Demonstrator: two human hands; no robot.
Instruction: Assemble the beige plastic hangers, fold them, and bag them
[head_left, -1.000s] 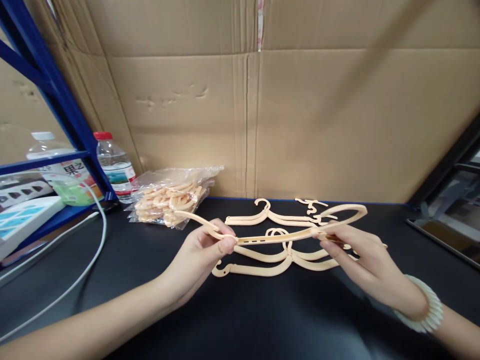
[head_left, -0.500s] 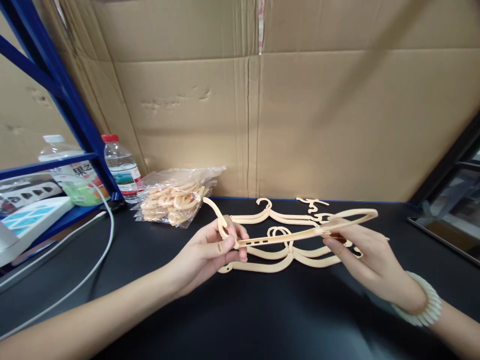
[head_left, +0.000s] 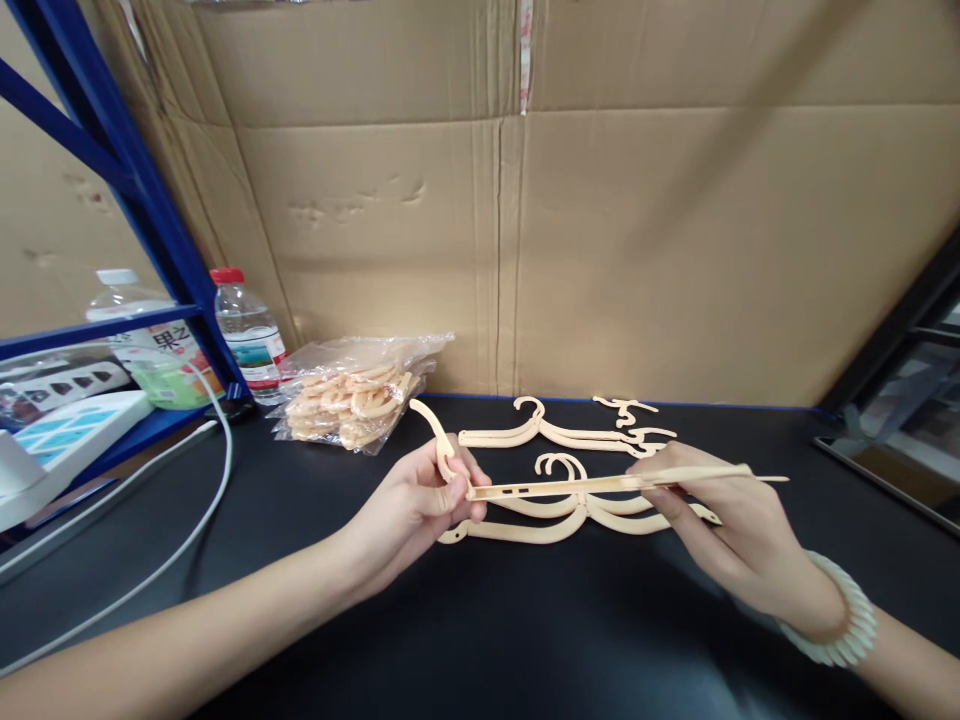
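Observation:
A beige folding hanger (head_left: 559, 488) stretches between my two hands, seen nearly edge-on, with small slots along its bar. My left hand (head_left: 427, 490) pinches its left end, where a curved arm sticks up. Closed around the other end is my right hand (head_left: 731, 520), whose fingers partly hide the pieces there; a thin part pokes out past it to the right. Just beneath lie more beige hangers (head_left: 540, 532) with curled hooks, flat on the black table (head_left: 480, 620). Farther back rests another hanger (head_left: 504, 438).
Small beige pieces (head_left: 624, 408) lie at the back right. A clear plastic bag (head_left: 352, 400) of beige parts sits at the back left, near a red-capped bottle (head_left: 251, 345) and a blue shelf frame (head_left: 150, 230). A white cable (head_left: 206, 500) curves along the left. Cardboard (head_left: 390, 250) stands behind.
The held hanger has turned so its right end, a raised loop before, now looks flatter and edge-on. My right hand has rotated slightly; my left hand stays nearly in place.

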